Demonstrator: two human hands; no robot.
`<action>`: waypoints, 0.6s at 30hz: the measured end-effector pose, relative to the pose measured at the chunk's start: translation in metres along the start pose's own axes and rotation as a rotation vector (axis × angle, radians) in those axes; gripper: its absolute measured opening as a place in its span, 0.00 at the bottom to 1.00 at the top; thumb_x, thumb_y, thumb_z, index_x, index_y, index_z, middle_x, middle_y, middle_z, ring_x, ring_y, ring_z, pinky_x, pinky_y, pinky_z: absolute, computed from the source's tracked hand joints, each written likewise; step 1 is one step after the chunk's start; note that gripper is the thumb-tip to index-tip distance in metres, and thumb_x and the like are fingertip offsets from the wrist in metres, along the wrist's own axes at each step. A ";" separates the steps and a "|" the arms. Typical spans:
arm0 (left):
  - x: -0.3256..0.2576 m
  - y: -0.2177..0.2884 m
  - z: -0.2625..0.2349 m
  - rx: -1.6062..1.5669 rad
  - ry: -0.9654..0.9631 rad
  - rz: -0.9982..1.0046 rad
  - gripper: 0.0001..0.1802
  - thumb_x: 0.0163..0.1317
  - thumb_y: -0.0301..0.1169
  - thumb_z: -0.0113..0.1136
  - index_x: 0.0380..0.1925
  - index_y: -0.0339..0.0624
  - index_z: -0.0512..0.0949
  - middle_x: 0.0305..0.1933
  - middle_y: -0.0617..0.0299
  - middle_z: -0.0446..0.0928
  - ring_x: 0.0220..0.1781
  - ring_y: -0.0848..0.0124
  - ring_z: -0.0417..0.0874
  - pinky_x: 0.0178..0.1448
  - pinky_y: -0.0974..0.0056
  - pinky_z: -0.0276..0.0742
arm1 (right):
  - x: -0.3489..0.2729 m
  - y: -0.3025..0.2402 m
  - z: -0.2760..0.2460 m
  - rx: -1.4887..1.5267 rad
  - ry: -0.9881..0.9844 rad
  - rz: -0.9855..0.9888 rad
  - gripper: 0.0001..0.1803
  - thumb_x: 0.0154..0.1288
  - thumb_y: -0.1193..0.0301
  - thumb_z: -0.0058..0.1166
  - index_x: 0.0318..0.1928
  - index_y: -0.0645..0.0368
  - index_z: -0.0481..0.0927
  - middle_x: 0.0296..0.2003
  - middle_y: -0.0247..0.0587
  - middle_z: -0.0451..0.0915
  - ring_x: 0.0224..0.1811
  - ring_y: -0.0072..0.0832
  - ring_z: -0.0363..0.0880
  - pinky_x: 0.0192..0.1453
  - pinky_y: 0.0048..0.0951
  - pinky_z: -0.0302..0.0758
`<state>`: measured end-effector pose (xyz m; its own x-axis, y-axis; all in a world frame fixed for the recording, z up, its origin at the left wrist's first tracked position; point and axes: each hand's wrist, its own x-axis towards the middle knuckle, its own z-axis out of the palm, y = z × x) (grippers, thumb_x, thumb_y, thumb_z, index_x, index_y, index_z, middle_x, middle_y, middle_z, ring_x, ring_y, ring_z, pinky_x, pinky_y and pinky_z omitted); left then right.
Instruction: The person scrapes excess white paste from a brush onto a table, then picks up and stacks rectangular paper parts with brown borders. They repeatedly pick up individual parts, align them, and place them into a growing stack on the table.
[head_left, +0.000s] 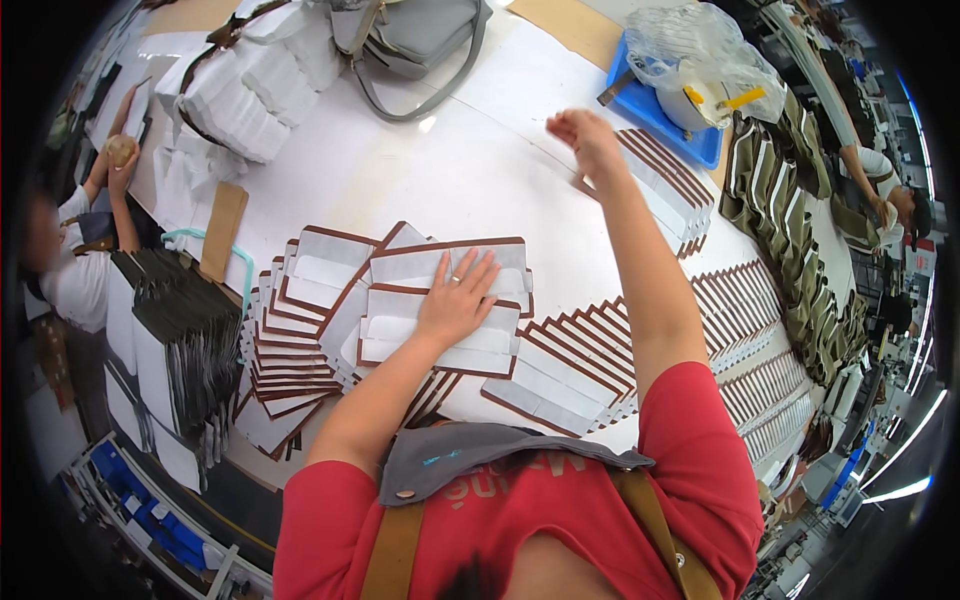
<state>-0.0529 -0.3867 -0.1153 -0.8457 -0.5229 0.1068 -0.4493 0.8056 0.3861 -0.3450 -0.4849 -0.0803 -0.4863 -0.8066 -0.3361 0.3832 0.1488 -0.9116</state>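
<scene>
- White surface (420,170) ran through a busy workshop, covered with fanned rows of white sheets edged in brown.
- Left hand (458,298) lay flat on the top sheet (400,330) of a stack just before the person, fingers (486,268) spread wide, pressing down and gripping nothing.
- Right hand (585,135) was raised over the surface beside a far stack (675,195) of the same sheets; its fingers were loosely curled, and whether they held anything could not be told.
- A blue tray (655,115) with a clear bag (690,50) sat just beyond the right hand.
- A grey bag (415,40) lay at the far edge.
- Another person (75,250) worked at the left end.
</scene>
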 end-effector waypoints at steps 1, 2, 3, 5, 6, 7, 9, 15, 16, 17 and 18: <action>-0.001 0.000 0.001 0.000 0.000 -0.001 0.24 0.57 0.40 0.49 0.53 0.46 0.67 0.63 0.65 0.59 0.66 0.66 0.55 0.68 0.48 0.44 | 0.003 -0.015 0.001 0.053 -0.057 -0.063 0.09 0.59 0.74 0.43 0.31 0.69 0.73 0.31 0.47 0.76 0.37 0.35 0.77 0.52 0.36 0.72; -0.001 -0.002 0.001 0.004 0.004 -0.002 0.23 0.57 0.40 0.49 0.53 0.46 0.67 0.63 0.65 0.59 0.66 0.66 0.55 0.68 0.48 0.44 | 0.003 -0.038 0.007 0.095 -0.098 -0.134 0.09 0.59 0.74 0.43 0.31 0.69 0.73 0.32 0.47 0.76 0.37 0.35 0.77 0.52 0.36 0.72; -0.002 -0.002 0.001 0.003 -0.001 -0.006 0.23 0.57 0.40 0.49 0.53 0.46 0.67 0.63 0.66 0.59 0.66 0.66 0.55 0.68 0.48 0.44 | 0.002 -0.064 0.014 0.138 -0.137 -0.207 0.09 0.59 0.74 0.43 0.31 0.70 0.73 0.32 0.48 0.76 0.37 0.34 0.77 0.52 0.35 0.72; -0.001 -0.001 -0.001 0.001 -0.004 -0.011 0.23 0.57 0.40 0.49 0.53 0.46 0.68 0.63 0.66 0.58 0.66 0.66 0.55 0.68 0.48 0.44 | -0.001 -0.114 0.019 0.278 -0.239 -0.430 0.10 0.58 0.72 0.44 0.33 0.68 0.73 0.32 0.43 0.77 0.36 0.34 0.77 0.49 0.36 0.72; 0.000 -0.001 -0.001 0.002 -0.001 -0.010 0.23 0.57 0.40 0.49 0.53 0.46 0.67 0.63 0.66 0.58 0.66 0.66 0.55 0.68 0.48 0.44 | -0.004 -0.138 0.017 0.258 -0.238 -0.536 0.09 0.59 0.71 0.44 0.33 0.65 0.74 0.31 0.42 0.77 0.37 0.35 0.76 0.49 0.35 0.72; 0.003 0.000 -0.001 -0.012 0.002 0.011 0.23 0.57 0.40 0.49 0.53 0.46 0.67 0.63 0.66 0.58 0.66 0.66 0.55 0.68 0.48 0.44 | -0.011 -0.164 0.009 0.224 -0.218 -0.652 0.09 0.60 0.69 0.44 0.34 0.62 0.74 0.31 0.42 0.77 0.37 0.36 0.76 0.49 0.34 0.71; 0.001 0.000 0.000 -0.008 -0.004 0.004 0.24 0.57 0.40 0.49 0.53 0.46 0.67 0.64 0.66 0.58 0.66 0.66 0.55 0.68 0.48 0.44 | -0.010 -0.161 0.008 -0.163 -0.132 -0.663 0.09 0.60 0.68 0.45 0.34 0.60 0.75 0.31 0.42 0.77 0.37 0.37 0.76 0.47 0.34 0.71; 0.001 -0.001 -0.003 -0.024 -0.010 -0.017 0.24 0.57 0.40 0.49 0.53 0.46 0.67 0.63 0.65 0.58 0.66 0.66 0.55 0.67 0.48 0.44 | 0.007 0.018 -0.024 -1.802 0.006 -0.505 0.09 0.53 0.68 0.47 0.27 0.59 0.77 0.28 0.49 0.75 0.33 0.43 0.74 0.38 0.41 0.71; 0.000 -0.001 -0.001 -0.027 -0.006 -0.015 0.24 0.57 0.40 0.50 0.54 0.47 0.67 0.63 0.65 0.59 0.66 0.66 0.54 0.67 0.48 0.44 | 0.002 0.035 -0.024 -1.833 0.026 -0.611 0.09 0.53 0.70 0.46 0.25 0.61 0.76 0.29 0.48 0.74 0.34 0.42 0.74 0.39 0.40 0.70; -0.001 -0.002 0.000 -0.031 -0.003 -0.013 0.24 0.56 0.40 0.50 0.54 0.47 0.66 0.63 0.65 0.59 0.66 0.66 0.54 0.67 0.48 0.45 | 0.006 0.041 -0.027 -1.820 0.043 -0.609 0.07 0.52 0.72 0.46 0.26 0.61 0.76 0.29 0.47 0.74 0.35 0.40 0.74 0.40 0.39 0.70; -0.001 -0.002 0.000 -0.029 -0.006 -0.015 0.24 0.56 0.40 0.50 0.54 0.47 0.66 0.63 0.65 0.59 0.66 0.66 0.54 0.67 0.48 0.44 | 0.006 0.040 -0.024 -1.809 0.062 -0.604 0.06 0.51 0.74 0.45 0.27 0.62 0.75 0.30 0.46 0.74 0.36 0.39 0.74 0.40 0.38 0.69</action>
<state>-0.0514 -0.3878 -0.1163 -0.8407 -0.5331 0.0952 -0.4535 0.7891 0.4143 -0.3513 -0.4699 -0.1243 -0.2611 -0.9595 0.1059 -0.9649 0.2625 -0.0009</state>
